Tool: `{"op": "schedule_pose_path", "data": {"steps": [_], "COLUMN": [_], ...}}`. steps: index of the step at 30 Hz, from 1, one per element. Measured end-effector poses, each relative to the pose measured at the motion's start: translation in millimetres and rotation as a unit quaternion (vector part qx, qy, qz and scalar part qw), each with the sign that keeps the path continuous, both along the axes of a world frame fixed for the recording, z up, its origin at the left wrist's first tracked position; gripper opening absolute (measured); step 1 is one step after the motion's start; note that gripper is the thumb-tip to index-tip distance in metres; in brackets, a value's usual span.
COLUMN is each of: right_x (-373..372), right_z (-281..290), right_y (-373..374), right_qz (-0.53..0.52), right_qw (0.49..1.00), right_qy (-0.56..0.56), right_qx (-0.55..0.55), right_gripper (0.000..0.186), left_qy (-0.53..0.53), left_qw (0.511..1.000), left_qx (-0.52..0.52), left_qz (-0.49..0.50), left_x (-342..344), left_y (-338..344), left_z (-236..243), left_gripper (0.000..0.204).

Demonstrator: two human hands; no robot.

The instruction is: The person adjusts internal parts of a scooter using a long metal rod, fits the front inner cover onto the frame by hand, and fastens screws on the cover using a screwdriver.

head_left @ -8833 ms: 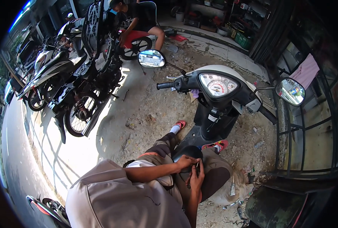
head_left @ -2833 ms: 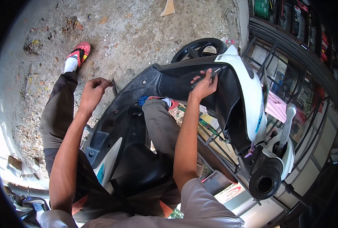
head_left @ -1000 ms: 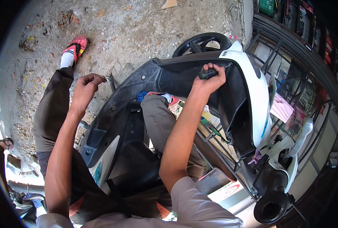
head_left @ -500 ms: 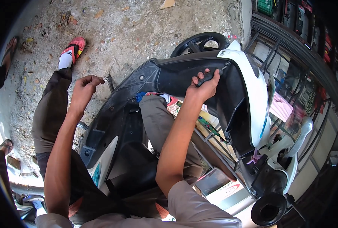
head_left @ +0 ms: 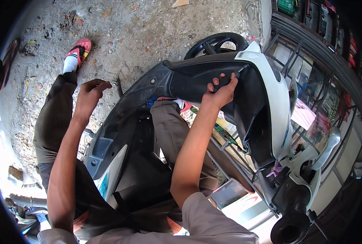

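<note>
My right hand (head_left: 222, 91) is wrapped round the dark handle of a screwdriver (head_left: 237, 75). The screwdriver's thin shaft reaches to the upper edge of the black inner panel (head_left: 197, 79) of a white and black scooter (head_left: 266, 87), where the panel meets the white front cover. My left hand (head_left: 90, 96) hangs over the ground, left of the scooter's footboard (head_left: 148, 83). Its fingers are curled with thumb and fingertips together; whatever they may hold is too small to make out.
The scooter's front wheel (head_left: 215, 46) lies beyond the panel; the handlebar grip (head_left: 290, 223) is at lower right. My legs straddle the footboard. A metal rack with a pink cloth (head_left: 303, 114) stands on the right. Another person's foot (head_left: 6, 67) shows at far left.
My right hand and the screwdriver have shifted slightly to the right. The scooter's front and handlebar have also moved a little right. At far left, another person's feet have changed place.
</note>
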State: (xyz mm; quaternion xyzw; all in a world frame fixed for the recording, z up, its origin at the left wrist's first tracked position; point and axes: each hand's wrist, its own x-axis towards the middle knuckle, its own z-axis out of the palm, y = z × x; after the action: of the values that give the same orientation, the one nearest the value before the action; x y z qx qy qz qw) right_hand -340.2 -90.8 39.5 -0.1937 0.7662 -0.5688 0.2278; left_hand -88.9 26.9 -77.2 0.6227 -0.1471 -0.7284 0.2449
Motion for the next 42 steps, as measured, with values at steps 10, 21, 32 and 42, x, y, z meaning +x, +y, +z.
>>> {"op": "schedule_pose_path", "data": {"steps": [10, 21, 32, 42], "right_x": [-6, -3, -3, 116], "right_z": [1, 0, 0, -8], "right_y": [-3, -1, 1, 147], "right_qz": [0.013, 0.012, 0.023, 0.22], "right_qw": [1.0, 1.0, 0.999, 0.892], "right_qy": [-0.016, -0.008, -0.021, -0.222], "right_qx": [0.005, 0.001, 0.016, 0.326], "right_gripper": [0.018, 0.018, 0.022, 0.02], "left_qy": [0.014, 0.021, 0.017, -0.088], "left_qw": [1.0, 1.0, 0.998, 0.983], "left_qx": [-0.01, -0.01, -0.051, -0.148], "left_qz": [0.008, 0.012, 0.024, 0.058], "left_x": [0, 2, -5, -15], "left_y": [0, 3, 2, 16], "left_z": [-3, -4, -9, -44], "left_gripper": [0.021, 0.021, 0.021, 0.03]}}
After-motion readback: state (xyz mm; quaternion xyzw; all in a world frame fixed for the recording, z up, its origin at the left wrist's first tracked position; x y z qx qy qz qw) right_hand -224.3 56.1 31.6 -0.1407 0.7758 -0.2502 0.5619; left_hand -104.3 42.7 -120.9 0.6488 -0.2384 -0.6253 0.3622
